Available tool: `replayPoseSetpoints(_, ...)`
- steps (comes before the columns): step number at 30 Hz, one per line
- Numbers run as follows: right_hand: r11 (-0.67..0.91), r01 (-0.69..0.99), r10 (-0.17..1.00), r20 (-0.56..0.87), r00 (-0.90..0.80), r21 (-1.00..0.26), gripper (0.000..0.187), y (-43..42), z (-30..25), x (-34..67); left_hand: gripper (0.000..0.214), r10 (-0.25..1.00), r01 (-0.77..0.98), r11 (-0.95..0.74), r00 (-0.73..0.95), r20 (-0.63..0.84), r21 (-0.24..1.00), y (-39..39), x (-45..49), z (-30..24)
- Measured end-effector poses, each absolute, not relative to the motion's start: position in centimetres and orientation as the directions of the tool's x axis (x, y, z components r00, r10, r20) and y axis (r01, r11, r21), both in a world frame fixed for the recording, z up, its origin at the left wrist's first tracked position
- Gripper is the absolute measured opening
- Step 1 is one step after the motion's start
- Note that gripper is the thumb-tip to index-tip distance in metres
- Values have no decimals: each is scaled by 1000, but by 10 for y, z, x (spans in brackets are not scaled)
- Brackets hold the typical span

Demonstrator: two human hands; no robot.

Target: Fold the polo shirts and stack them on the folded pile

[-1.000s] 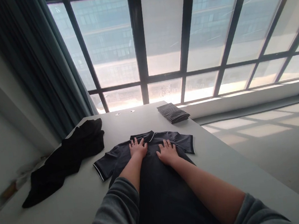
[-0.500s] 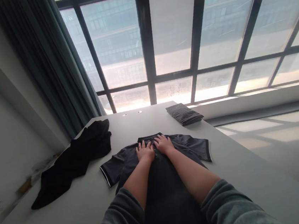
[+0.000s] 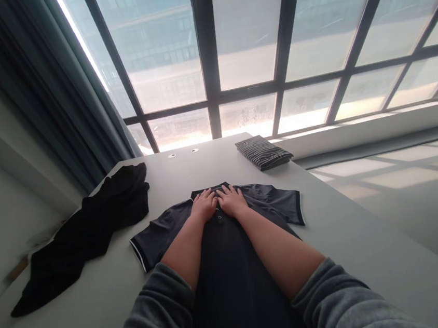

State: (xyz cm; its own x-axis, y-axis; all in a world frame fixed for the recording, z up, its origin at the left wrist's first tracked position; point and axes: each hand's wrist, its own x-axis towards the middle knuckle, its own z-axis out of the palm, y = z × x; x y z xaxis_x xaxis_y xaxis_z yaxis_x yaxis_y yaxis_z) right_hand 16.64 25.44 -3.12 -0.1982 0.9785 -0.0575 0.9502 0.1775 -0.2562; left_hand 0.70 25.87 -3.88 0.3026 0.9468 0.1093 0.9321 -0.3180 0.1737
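Both hands pressed flat on a dark polo shirt spread on the pale grey table [image 3: 347, 234].
From the left: a crumpled black garment [image 3: 89, 235]; the dark navy short-sleeved polo shirt with white-edged cuffs [image 3: 159, 233] lying mid-table, collar away from the person; the left hand [image 3: 204, 206] and right hand [image 3: 231, 202] touching side by side below the collar, fingers extended flat, gripping nothing; a folded dark striped cloth [image 3: 262, 152] at the far edge.
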Motion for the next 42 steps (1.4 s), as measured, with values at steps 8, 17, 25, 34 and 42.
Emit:
replayPoseSetpoints(8, 183, 951, 979, -45, -200, -250, 58, 255, -31, 167, 47, 918, 920, -371, 343, 201, 126, 257, 4, -37)
replayPoseSetpoints(17, 178, 950, 978, -62, -200, -257, 60, 255, -30, 168, 50, 916, 928, -359, 328, 233, 104, 254, 1, -32)
replayPoseSetpoints(25, 181, 946, 976, -65, -205, -270, 60, 255, -29, 168, 46, 929, 935, -337, 312, 200, 107, 254, 5, -36)
replayPoseSetpoints(34, 175, 939, 984, 8, -181, -295, 59, 256, -30, 170, 55, 960, 947, -277, 264, 97, 163, 255, 6, -38)
replayPoseSetpoints(42, 211, 942, 977, 24, -212, -263, 54, 261, -32, 179, 53, 985, 968, -124, 93, 148, 218, 253, 2, -32)
